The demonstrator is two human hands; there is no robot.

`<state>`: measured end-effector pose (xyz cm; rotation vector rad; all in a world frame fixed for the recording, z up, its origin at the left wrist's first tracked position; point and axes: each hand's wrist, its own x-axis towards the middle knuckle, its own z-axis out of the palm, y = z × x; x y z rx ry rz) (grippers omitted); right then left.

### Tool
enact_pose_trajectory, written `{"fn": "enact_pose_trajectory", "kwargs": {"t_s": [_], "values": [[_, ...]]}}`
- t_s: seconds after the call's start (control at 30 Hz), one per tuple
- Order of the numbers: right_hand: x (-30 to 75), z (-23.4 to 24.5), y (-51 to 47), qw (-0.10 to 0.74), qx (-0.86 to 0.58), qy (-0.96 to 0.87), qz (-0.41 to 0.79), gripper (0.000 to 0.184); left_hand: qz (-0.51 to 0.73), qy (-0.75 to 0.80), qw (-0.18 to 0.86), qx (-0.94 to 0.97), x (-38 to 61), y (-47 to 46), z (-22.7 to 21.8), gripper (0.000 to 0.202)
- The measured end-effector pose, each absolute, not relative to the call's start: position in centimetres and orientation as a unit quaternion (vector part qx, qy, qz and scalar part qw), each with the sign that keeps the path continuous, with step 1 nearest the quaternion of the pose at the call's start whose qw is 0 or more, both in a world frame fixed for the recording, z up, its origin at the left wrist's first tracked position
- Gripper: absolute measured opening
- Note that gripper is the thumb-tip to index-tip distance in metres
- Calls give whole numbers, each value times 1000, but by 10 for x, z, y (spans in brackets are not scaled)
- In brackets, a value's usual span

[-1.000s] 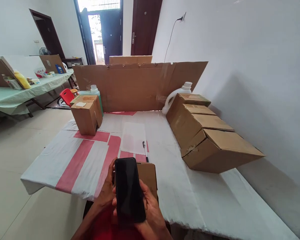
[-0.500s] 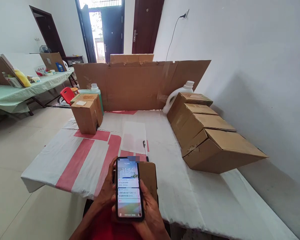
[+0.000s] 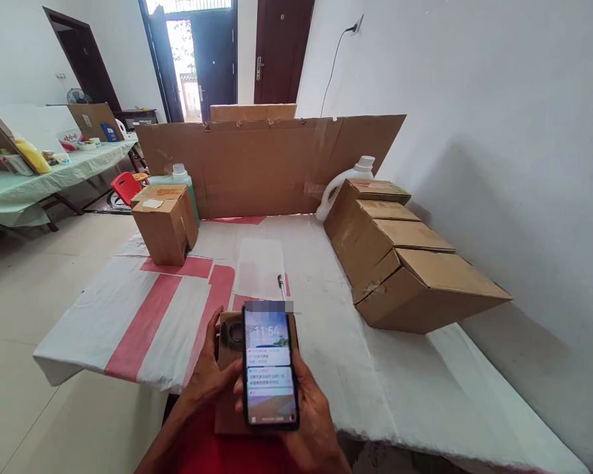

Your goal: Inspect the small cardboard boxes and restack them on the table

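Observation:
In my right hand point(image 3: 313, 401) is a smartphone point(image 3: 271, 388), held upright with its lit screen facing me and showing 11:54. My left hand point(image 3: 212, 368) grips the left edge of a flat brown slab point(image 3: 228, 408) behind the phone, its thumb lying across the front. That slab has a dark rounded patch at its upper left corner; the phone covers much of it, so I cannot tell its kind. Beyond the hands, a pen point(image 3: 280, 283) lies beside a sheet of white paper point(image 3: 259, 263) on the table.
Cardboard boxes point(image 3: 425, 276) line the table's right side, with a white jug point(image 3: 333, 194) behind them. On the left stand another box point(image 3: 161, 230) and a green bottle point(image 3: 194, 201). A cardboard panel point(image 3: 261, 171) closes off the back. The cloth-covered table point(image 3: 375, 395) extends right.
The phone has shifted right across the brown slab, uncovering the slab's left side and dark patch. My left thumb now lies over the slab. The view has shifted slightly.

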<state>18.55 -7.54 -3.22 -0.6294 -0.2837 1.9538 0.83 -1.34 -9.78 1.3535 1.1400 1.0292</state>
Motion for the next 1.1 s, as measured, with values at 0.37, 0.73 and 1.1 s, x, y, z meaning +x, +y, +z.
{"fn": "enact_pose_trajectory", "kwargs": {"t_s": [0.37,0.73,1.1], "values": [[302,-110,13,547,-683,-321,361,68,408,571,508,499,-30,20,-87,106],[296,-133,36,389,-830,-379,127,63,398,579,529,476,-30,41,-92,104],[281,-140,47,311,-875,-365,65,66,405,576,525,478,-34,33,-91,96]]}}
